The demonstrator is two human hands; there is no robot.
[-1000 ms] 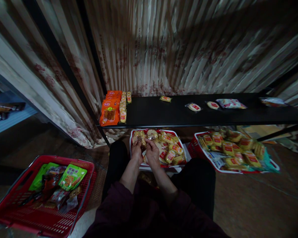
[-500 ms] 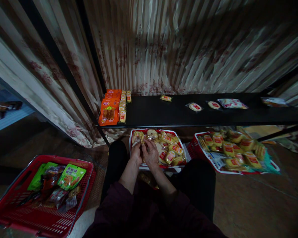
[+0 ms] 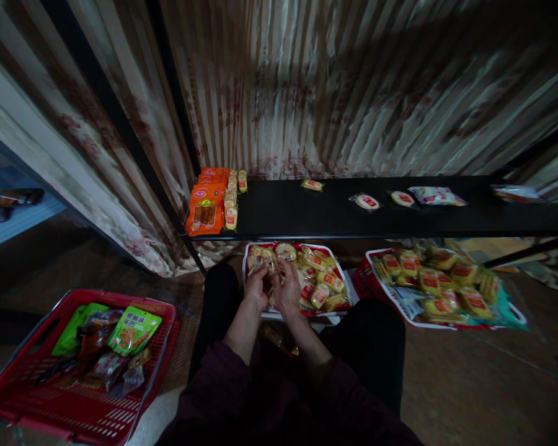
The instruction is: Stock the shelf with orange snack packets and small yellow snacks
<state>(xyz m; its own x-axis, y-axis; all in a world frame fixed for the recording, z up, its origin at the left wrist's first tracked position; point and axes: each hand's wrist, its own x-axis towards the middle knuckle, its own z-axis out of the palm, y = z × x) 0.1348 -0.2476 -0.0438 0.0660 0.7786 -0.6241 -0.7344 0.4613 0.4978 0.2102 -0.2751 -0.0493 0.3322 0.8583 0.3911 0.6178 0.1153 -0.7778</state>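
Both my hands are over a red basket with a white rim (image 3: pixel 345 282), heaped with clear-wrapped biscuit packets (image 3: pixel 320 294). My left hand (image 3: pixel 256 288) is at the basket's left side, its fingers bent against a biscuit packet (image 3: pixel 263 257); part of its grip is hidden. Just right of it, my right hand (image 3: pixel 287 290) has its fingers apart and slightly curled, close to the same packet and touching the pile. Round pale biscuits in wrappers (image 3: pixel 286 251) lie beyond my fingertips.
A black shelf (image 3: pixel 279 214) runs above the basket, bearing orange snack bags (image 3: pixel 205 207), a row of small biscuit packets (image 3: pixel 231 214) and several loose packets. Another full basket (image 3: pixel 369 272) stands right. A red basket (image 3: pixel 153 303) with green bags (image 3: pixel 134 330) stands left.
My hands have drawn slightly apart. My right hand has shifted a little right with its fingers more spread, and more of the packet by my left hand shows.
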